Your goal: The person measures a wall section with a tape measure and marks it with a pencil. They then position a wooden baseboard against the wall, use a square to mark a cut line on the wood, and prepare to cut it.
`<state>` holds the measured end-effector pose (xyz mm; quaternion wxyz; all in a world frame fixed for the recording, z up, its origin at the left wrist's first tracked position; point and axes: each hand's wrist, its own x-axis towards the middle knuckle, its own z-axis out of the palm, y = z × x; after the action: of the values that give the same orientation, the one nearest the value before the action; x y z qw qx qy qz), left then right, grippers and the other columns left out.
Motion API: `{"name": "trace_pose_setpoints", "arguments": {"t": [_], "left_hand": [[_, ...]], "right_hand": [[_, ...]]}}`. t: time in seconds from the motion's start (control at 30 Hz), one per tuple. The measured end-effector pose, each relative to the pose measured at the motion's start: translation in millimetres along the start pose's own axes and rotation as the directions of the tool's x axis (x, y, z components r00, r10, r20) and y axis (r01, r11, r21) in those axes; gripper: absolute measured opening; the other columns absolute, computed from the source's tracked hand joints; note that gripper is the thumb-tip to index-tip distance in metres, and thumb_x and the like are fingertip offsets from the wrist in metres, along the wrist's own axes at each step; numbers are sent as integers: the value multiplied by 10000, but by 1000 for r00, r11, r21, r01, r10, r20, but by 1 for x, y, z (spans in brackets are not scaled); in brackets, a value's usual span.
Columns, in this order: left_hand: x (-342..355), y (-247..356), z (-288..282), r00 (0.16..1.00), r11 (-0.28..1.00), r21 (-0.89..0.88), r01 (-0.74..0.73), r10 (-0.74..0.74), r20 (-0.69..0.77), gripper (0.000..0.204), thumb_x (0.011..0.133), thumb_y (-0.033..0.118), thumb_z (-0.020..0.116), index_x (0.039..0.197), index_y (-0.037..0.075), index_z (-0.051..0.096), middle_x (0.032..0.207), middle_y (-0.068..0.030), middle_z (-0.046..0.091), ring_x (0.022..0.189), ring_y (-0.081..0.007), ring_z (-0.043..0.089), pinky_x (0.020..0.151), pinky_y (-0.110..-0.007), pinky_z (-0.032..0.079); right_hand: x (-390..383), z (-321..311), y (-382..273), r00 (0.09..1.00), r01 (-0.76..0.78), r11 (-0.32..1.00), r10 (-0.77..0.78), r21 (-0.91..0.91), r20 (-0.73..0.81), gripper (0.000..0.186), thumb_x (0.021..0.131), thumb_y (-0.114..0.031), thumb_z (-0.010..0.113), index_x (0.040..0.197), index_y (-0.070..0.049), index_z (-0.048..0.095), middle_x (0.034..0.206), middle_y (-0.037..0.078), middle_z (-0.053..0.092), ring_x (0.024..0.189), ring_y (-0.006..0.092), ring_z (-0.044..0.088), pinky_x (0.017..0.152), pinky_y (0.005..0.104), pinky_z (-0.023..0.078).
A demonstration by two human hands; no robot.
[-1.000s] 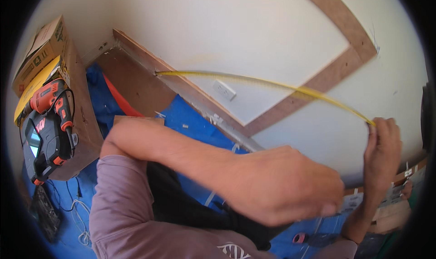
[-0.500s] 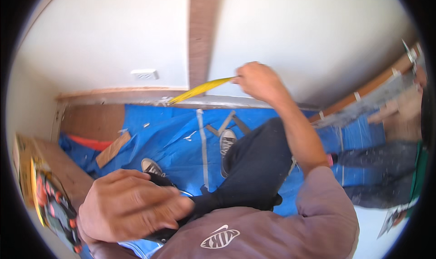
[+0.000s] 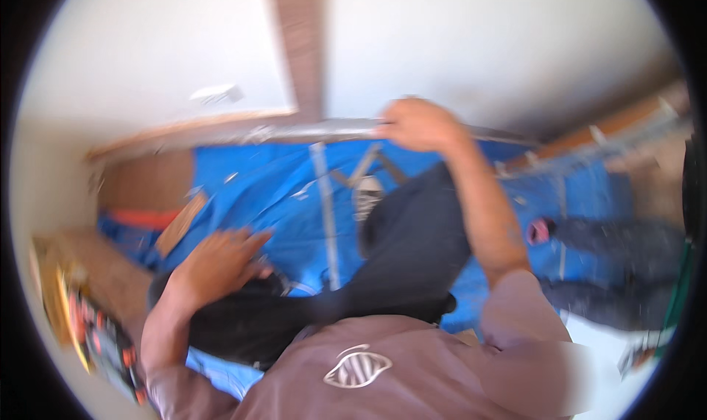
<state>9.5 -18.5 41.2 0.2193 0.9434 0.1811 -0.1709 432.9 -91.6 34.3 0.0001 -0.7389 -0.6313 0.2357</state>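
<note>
My right hand (image 3: 420, 124) is at the foot of the white wall, over the grey strip (image 3: 339, 130) along its base. Its fingers are curled together, and whatever they may hold is hidden. Over my bent left leg, my left hand (image 3: 219, 264) has its fingers stretched out, slightly blurred. Just beyond its fingertips is a dark shape, probably my shoe, too smeared to be sure. My other shoe (image 3: 367, 196) rests on the blue sheet (image 3: 287, 192).
A white wall outlet (image 3: 216, 94) sits left of the brown upright strip (image 3: 300, 44). A wood offcut (image 3: 181, 225) lies at left, above orange-and-black tools (image 3: 107, 346). At right, another person's dark-trousered legs (image 3: 618, 251) extend over the sheet.
The yellow strip that ran from my right hand to the wall base no longer shows. My left hand has moved forward over my leg. The view has shifted.
</note>
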Motion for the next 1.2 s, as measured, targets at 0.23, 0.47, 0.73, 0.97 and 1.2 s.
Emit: {"name": "trace_pose_setpoints", "arguments": {"t": [0.23,0.47,0.73,0.97,1.2], "left_hand": [[0,-18,14,997,997,79,-10,16,-80,557,939,361,803,1382,62,648,1077,-141,714,1071,-343,731,903,-489,570],[-6,-17,15,999,997,73,-24,27,-38,610,973,362,768,1473,54,606,1106,-154,722,1064,-365,723,925,-479,557],[-9,-16,12,999,998,63,13,-10,-46,621,965,372,775,1466,42,612,1108,-158,730,1065,-366,730,923,-486,559],[-10,-17,11,997,999,54,-4,7,-71,619,965,362,776,1462,32,610,1112,-160,726,1065,-374,723,935,-479,552],[-9,-19,8,996,999,46,-7,11,-88,611,966,348,778,1458,28,608,1098,-166,720,1045,-374,718,915,-489,547]], "right_hand": [[-1,-12,-24,986,-164,986,164,-3,18,364,1016,-322,718,866,7,761,714,205,703,673,351,679,705,485,536],[0,-11,-42,989,-144,989,143,18,34,395,1032,-319,736,837,25,739,629,167,664,553,292,635,646,456,517],[1,-7,-47,986,-157,987,158,-30,55,361,1029,-317,731,869,5,763,638,167,662,602,284,640,657,465,513],[0,-7,-42,991,-130,991,131,-33,39,363,1032,-293,718,851,21,749,598,151,640,528,237,615,614,434,513],[-2,-7,-38,988,-147,988,149,-41,42,369,1020,-312,722,856,17,756,612,160,653,559,273,634,637,455,516]]}}
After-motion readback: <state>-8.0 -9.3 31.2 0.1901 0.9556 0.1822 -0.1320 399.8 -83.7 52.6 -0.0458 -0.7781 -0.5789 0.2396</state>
